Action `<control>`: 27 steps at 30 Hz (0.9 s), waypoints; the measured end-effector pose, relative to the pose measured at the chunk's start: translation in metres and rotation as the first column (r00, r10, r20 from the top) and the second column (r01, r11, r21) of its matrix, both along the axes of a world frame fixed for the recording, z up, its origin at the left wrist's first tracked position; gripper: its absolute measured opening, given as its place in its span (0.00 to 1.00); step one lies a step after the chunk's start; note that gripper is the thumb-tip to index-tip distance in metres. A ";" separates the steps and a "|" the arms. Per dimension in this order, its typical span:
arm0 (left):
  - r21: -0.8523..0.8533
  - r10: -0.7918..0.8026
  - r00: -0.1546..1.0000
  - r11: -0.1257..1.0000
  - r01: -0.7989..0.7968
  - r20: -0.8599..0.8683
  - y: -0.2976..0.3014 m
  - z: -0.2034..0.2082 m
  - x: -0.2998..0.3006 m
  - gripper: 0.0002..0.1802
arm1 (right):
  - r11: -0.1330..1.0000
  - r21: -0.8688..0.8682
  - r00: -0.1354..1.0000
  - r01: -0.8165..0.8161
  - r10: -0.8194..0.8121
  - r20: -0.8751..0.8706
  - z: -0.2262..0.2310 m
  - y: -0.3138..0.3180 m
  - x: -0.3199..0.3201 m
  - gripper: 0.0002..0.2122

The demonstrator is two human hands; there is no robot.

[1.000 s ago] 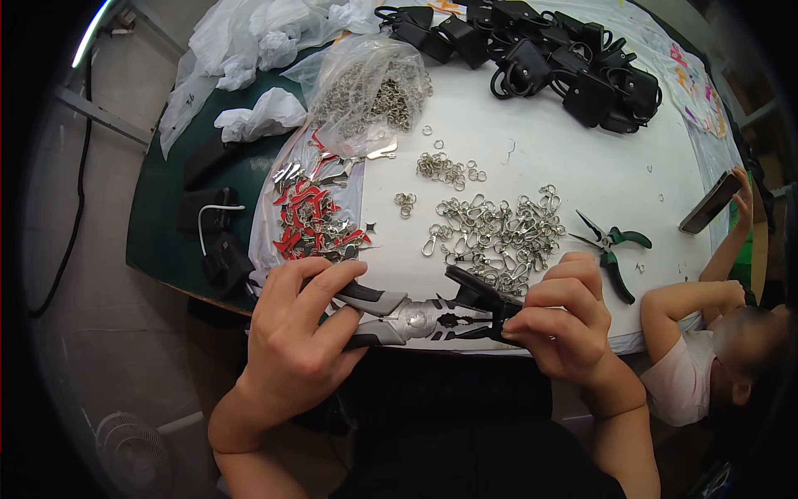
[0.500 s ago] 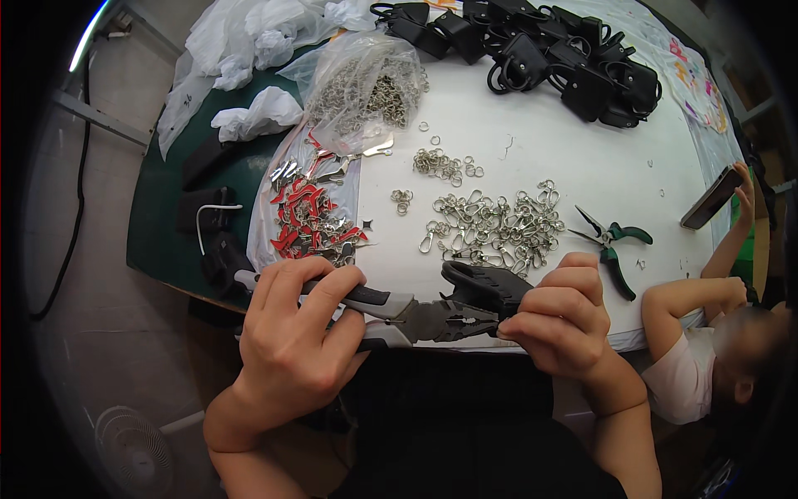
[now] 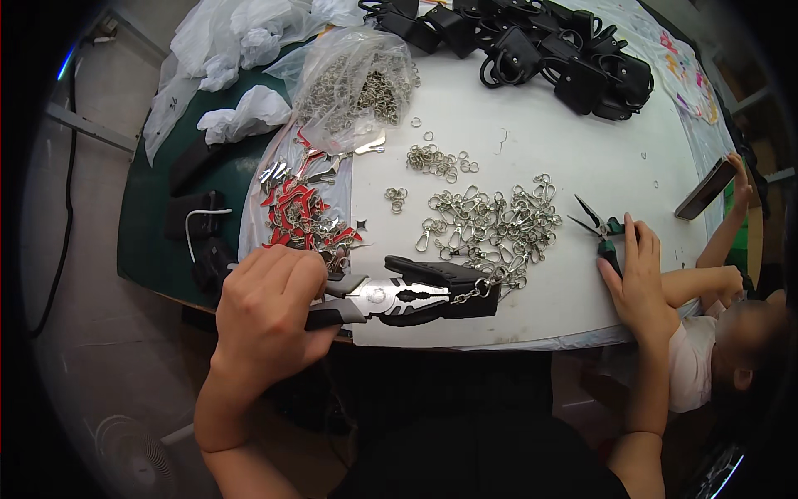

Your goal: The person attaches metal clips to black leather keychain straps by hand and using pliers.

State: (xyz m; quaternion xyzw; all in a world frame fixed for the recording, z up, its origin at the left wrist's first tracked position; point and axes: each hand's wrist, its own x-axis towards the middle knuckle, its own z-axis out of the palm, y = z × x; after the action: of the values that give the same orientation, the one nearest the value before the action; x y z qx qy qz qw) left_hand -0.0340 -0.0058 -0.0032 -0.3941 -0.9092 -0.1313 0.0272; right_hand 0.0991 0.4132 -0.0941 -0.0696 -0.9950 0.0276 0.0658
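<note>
My left hand (image 3: 268, 303) is wrapped round the handles of combination pliers (image 3: 379, 298) with grey and black grips. The pliers' jaws meet the end of a short silver chain (image 3: 475, 293), which lies across a small black pouch-like case (image 3: 472, 308) with a black strap loop. The case lies at the table's near edge. Farther right, my right hand (image 3: 640, 287) has its fingers round the green handles of needle-nose pliers (image 3: 600, 231), whose jaws are spread and lie toward the clasps. A pile of silver swivel clasps (image 3: 499, 220) lies between the two pliers.
Small rings (image 3: 440, 162) lie behind the clasps. Red and silver metal charms (image 3: 299, 212) and a plastic bag of metal parts (image 3: 357, 87) are at left. Black cases (image 3: 573, 66) are heaped at the back. Another person's hand (image 3: 740, 183) holds a phone (image 3: 706, 188) at right.
My right hand has let go of the black case and moved right onto the green-handled pliers. The case and chain now rest at the table's edge, by the left-hand pliers' jaws.
</note>
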 end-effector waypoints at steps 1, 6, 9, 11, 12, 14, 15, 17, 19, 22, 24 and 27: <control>0.009 -0.014 1.000 1.000 0.014 -0.021 0.001 0.001 -0.001 0.23 | 0.998 -0.055 1.000 0.026 -0.025 0.018 0.003 -0.003 -0.001 0.30; 0.024 -0.064 0.994 0.998 0.066 -0.085 -0.001 0.002 -0.004 0.27 | 0.827 -0.561 0.996 0.043 0.011 0.093 0.044 -0.033 0.002 0.21; 0.030 -0.065 0.996 0.997 0.067 -0.053 -0.001 0.004 -0.004 0.24 | 0.831 -0.442 0.940 -0.338 0.320 -0.116 0.066 -0.068 -0.007 0.32; 0.043 -0.072 0.996 0.996 0.075 -0.060 -0.003 0.007 -0.003 0.23 | 0.844 -0.342 0.910 -0.413 0.395 -0.123 0.076 -0.084 -0.012 0.35; 0.051 -0.077 0.995 0.995 0.080 -0.064 -0.003 0.008 -0.002 0.23 | 0.853 -0.304 0.905 -0.425 0.406 -0.128 0.079 -0.089 -0.013 0.36; 0.057 -0.065 0.996 0.996 0.069 -0.062 -0.003 0.009 0.000 0.22 | 0.861 -0.250 0.897 -0.443 0.422 -0.134 0.081 -0.094 -0.014 0.37; 0.061 -0.061 0.996 0.996 0.065 -0.061 -0.003 0.010 0.000 0.22 | 0.863 -0.235 0.895 -0.447 0.426 -0.135 0.081 -0.095 -0.015 0.36; 0.054 -0.067 0.996 0.996 0.070 -0.051 -0.003 0.010 -0.001 0.22 | 0.865 -0.209 0.889 -0.457 0.437 -0.136 0.083 -0.096 -0.015 0.36; 0.033 -0.074 0.996 0.997 0.076 -0.056 -0.006 0.009 0.000 0.23 | 0.858 -0.191 0.879 -0.476 0.456 -0.141 0.084 -0.098 -0.017 0.34; 0.021 -0.099 0.991 0.995 0.101 -0.088 -0.011 0.007 0.002 0.27 | 0.823 -0.320 0.882 -0.469 0.452 -0.131 0.082 -0.101 -0.016 0.32; 0.052 -0.119 0.986 0.991 0.125 -0.116 -0.012 0.006 0.002 0.29 | 0.803 -0.383 0.884 -0.457 0.456 -0.099 0.084 -0.104 -0.016 0.31; 0.095 -0.135 0.964 0.983 0.160 -0.229 -0.008 0.006 0.002 0.30 | 0.780 -0.470 0.888 -0.413 0.459 -0.020 0.089 -0.104 -0.014 0.29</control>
State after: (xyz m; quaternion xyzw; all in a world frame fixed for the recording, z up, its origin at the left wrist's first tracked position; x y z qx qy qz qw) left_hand -0.0320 -0.0140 0.0024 -0.4708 -0.8597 -0.1391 0.1408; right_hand 0.0848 0.3091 -0.0052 0.1477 -0.9501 0.2745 -0.0083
